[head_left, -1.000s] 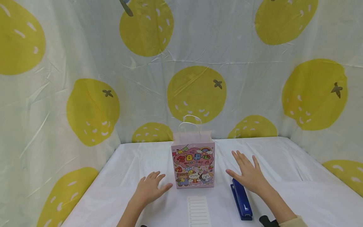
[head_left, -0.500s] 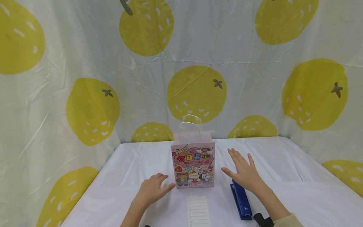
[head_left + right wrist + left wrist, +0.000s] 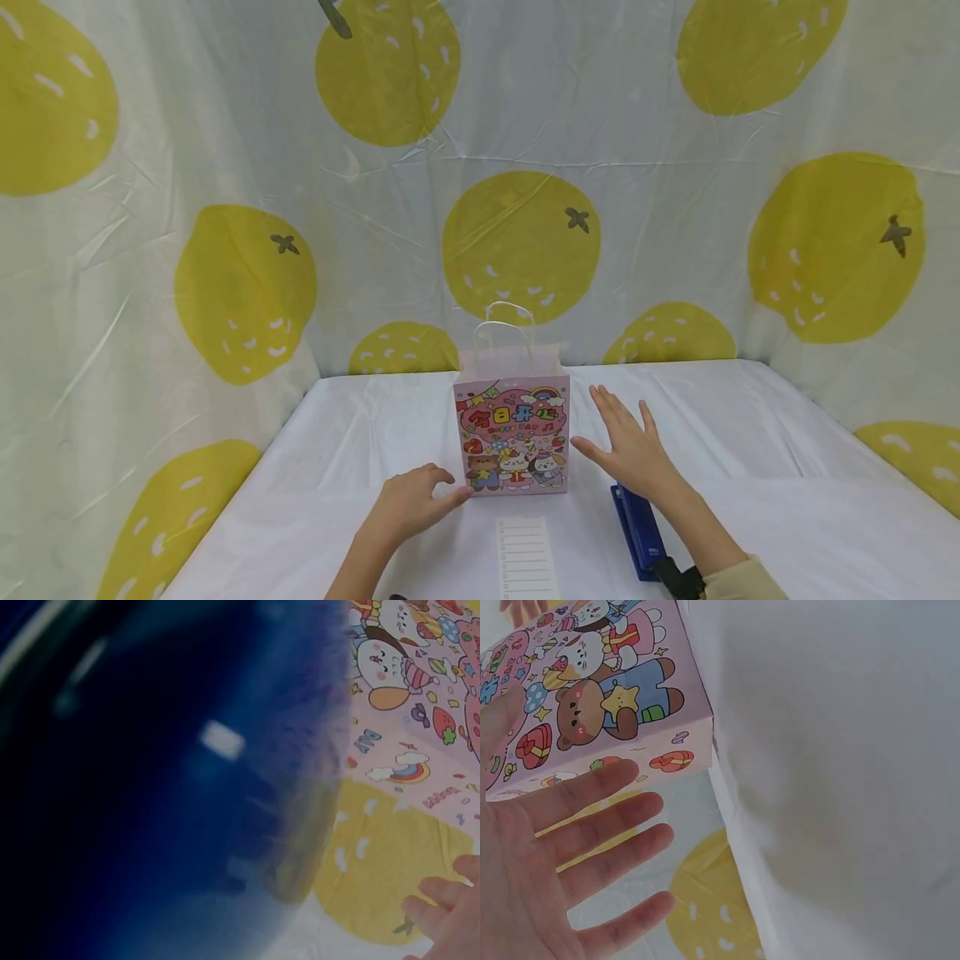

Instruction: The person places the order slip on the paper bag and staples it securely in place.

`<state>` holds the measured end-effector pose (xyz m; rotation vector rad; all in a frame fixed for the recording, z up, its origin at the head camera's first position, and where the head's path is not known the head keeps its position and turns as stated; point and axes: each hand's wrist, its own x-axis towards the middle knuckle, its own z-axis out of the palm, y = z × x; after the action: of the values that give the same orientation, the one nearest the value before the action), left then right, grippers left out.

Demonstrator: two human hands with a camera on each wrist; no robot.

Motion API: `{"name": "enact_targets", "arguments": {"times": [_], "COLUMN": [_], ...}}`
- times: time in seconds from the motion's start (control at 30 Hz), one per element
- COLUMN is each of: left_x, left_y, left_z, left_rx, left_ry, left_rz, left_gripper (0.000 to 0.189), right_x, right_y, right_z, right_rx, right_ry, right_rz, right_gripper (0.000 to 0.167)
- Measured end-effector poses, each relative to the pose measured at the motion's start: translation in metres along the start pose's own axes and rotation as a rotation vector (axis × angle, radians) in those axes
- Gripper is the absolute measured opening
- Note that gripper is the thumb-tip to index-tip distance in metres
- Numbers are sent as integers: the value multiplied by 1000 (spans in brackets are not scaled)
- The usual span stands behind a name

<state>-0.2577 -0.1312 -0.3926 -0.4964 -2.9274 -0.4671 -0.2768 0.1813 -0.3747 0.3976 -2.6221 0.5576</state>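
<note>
A pink paper gift bag (image 3: 512, 433) with cartoon animals and white handles stands upright mid-table. My left hand (image 3: 408, 504) is at its lower left, thumb tip overlapping the bag's bottom corner in the head view. The left wrist view shows that hand's fingers (image 3: 615, 855) spread beside the bag's side panel, holding nothing. On the bag's right, my right hand (image 3: 626, 450) is raised with fingers extended, the thumb pointing at the bag's edge. Beneath the right wrist lies a blue stapler (image 3: 636, 529); its blurred dark-blue body (image 3: 187, 787) fills much of the right wrist view.
A white lined checklist strip (image 3: 527, 557) lies on the white tablecloth (image 3: 315, 533) in front of the bag. A black wrist camera mount (image 3: 681, 579) overlaps the stapler's near end. Behind the table hangs a curtain (image 3: 390, 250) printed with yellow fruit.
Both hands have moved inward toward the bag, the right one leftward and slightly up, the left one rightward. The bag, stapler and paper strip have stayed in place.
</note>
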Motion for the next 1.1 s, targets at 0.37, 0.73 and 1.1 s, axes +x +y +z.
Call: {"name": "enact_targets", "arguments": {"times": [0.37,0.73,1.1], "left_x": [7,16,19], "left_y": [13,32,42], "left_z": [1,2,7], "left_rx": [-4,-13,-6], "left_ry": [-11,-75,-130], "left_rz": [80,127,174], "left_gripper": [59,54,49], "right_x": [7,12,15], "right_y": [-12,-22,-32], "right_z": [0,-1,4], "right_rx": [24,43,67], "right_ry": [10,1,57], "right_rz": [-16,7,-18], "right_gripper": [83,86,89]}}
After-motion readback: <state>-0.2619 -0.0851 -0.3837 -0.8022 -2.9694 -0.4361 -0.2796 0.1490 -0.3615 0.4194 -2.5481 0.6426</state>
